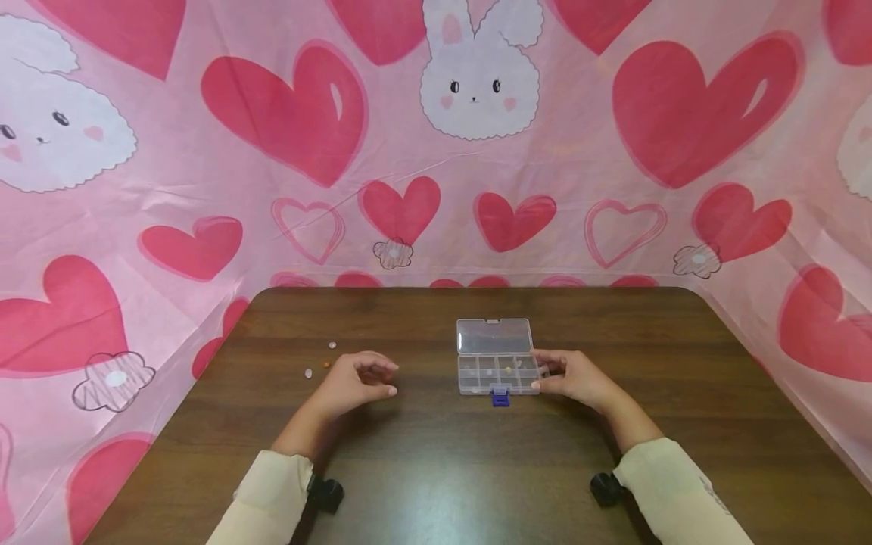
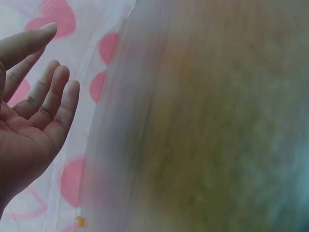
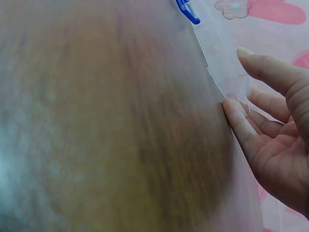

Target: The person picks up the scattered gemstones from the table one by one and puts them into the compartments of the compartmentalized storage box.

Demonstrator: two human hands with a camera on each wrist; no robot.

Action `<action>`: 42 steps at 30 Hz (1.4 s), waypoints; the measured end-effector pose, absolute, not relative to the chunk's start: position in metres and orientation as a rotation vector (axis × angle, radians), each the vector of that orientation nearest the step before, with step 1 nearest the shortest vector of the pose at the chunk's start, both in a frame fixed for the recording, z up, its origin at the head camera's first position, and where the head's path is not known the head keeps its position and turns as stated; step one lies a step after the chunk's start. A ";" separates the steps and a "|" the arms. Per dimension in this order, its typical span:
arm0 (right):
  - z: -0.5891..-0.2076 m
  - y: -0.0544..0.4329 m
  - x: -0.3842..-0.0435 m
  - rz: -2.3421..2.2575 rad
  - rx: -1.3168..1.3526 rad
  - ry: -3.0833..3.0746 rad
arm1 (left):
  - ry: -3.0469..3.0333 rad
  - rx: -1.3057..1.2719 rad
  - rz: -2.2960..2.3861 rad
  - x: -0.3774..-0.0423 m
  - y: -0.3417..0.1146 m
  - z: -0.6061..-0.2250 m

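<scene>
A clear plastic compartment box (image 1: 468, 384) lies on the table with its lid raised at the back and a blue latch (image 1: 500, 399) at the front. Inside its compartments are a few tiny pieces, one of them a yellow bead (image 1: 508, 371). My right hand (image 1: 572, 375) holds the box's right end, thumb at the front corner and fingers toward the back. In the right wrist view, fingertips (image 3: 231, 105) meet the box's corner. My left hand (image 1: 350, 386) hovers left of the box, fingers loosely bent and holding nothing.
Left of my left hand lie a pinkish bead (image 1: 332, 345), an orange bead (image 1: 327, 365) and a whitish bead (image 1: 309, 374). The brown wooden table (image 1: 436, 462) ends at a pink heart-patterned cloth (image 1: 436, 159) at the back and sides.
</scene>
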State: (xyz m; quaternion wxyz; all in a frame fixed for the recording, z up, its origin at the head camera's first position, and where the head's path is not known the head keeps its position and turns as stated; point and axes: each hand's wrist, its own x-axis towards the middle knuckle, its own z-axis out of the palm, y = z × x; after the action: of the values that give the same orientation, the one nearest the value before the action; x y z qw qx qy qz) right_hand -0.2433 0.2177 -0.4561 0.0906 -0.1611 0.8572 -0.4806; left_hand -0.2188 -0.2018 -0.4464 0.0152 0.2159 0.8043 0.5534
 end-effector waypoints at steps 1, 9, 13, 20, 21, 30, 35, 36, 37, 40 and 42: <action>-0.456 0.218 -0.243 -1.427 -0.479 2.551 | 2.507 0.669 1.721 -0.218 -0.203 -0.446; -0.456 0.216 -0.242 -1.414 -0.479 2.554 | 2.589 0.604 1.691 -0.213 -0.218 -0.445; -0.456 0.216 -0.242 -1.412 -0.473 2.558 | 2.618 0.578 1.701 -0.211 -0.225 -0.443; -0.456 0.217 -0.242 -1.425 -0.465 2.556 | 2.615 0.502 1.766 -0.208 -0.238 -0.444; -0.456 0.217 -0.242 -1.427 -0.465 2.555 | 2.619 0.490 1.769 -0.208 -0.240 -0.445; -0.457 0.218 -0.242 -1.412 -0.472 2.560 | 2.689 0.310 1.749 -0.202 -0.255 -0.439; -0.457 0.218 -0.242 -1.428 -0.475 2.548 | 2.729 0.257 1.729 -0.201 -0.266 -0.439; -0.457 0.218 -0.242 -1.433 -0.476 2.545 | 2.736 0.247 1.732 -0.201 -0.268 -0.439; -0.457 0.218 -0.242 -1.436 -0.478 2.543 | 2.745 0.249 1.732 -0.200 -0.270 -0.439; -0.457 0.218 -0.242 -1.439 -0.475 2.543 | 2.761 0.234 1.748 -0.199 -0.275 -0.439; -0.457 0.218 -0.242 -1.436 -0.479 2.545 | 2.765 0.214 1.755 -0.199 -0.278 -0.439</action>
State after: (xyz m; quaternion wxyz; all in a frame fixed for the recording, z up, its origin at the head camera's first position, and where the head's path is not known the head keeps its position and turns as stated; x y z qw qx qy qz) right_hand -0.2421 0.2182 -0.4571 0.0903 -0.1611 0.8560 -0.4829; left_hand -0.1989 -0.2780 -0.4387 -0.0701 0.0652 0.8403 0.5335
